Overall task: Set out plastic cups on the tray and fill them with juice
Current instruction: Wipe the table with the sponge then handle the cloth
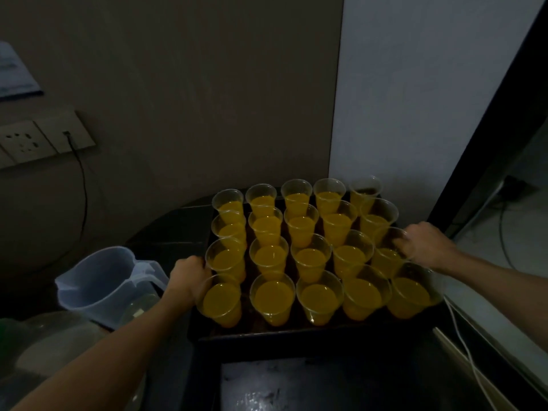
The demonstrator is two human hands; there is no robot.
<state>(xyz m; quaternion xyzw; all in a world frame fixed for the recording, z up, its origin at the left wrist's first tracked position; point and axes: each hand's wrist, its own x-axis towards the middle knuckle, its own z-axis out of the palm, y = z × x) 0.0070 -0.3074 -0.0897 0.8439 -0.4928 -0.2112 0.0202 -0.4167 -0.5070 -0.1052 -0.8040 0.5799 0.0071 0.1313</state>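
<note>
Now | left hand (186, 274) curled round tray (267, 336) edge | right hand (424, 244) likewise | cups (311, 259) full

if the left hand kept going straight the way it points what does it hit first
Most likely the left-column cup second from the front, right beside the tray edge the left hand grips; depth is unclear.

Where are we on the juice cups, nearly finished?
Setting out and filling look done: the cups stand in rows on the tray, all holding orange juice. In hand: left hand and right hand grip the tray's sides. The jug stands aside. Nothing looks left to fill.
</note>
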